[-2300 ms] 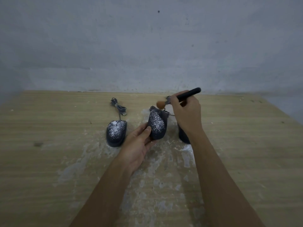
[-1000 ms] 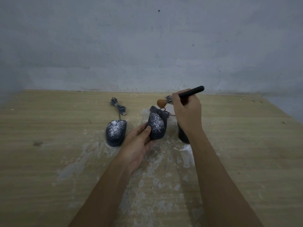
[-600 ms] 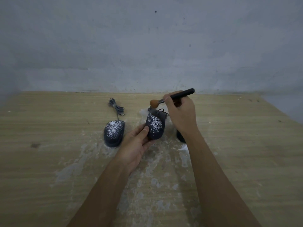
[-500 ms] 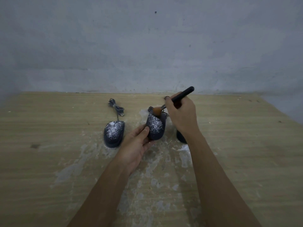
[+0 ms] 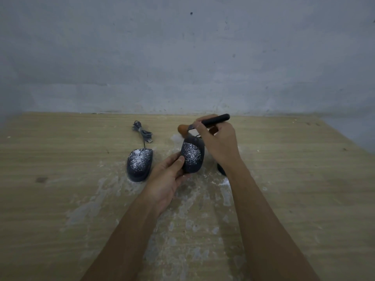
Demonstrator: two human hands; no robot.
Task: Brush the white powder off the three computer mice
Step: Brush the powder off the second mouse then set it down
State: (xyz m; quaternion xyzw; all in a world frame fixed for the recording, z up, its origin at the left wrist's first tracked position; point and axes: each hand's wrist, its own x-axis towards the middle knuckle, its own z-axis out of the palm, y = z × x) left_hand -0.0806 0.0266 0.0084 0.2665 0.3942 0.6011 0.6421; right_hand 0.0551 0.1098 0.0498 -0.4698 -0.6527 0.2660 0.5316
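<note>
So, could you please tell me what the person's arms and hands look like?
Both are bare. The left hand and right hand wear no gloves, and no rings show on the visible fingers. The left forearm and right forearm carry no sleeve, watch or bracelet up to the picture's lower edge.
</note>
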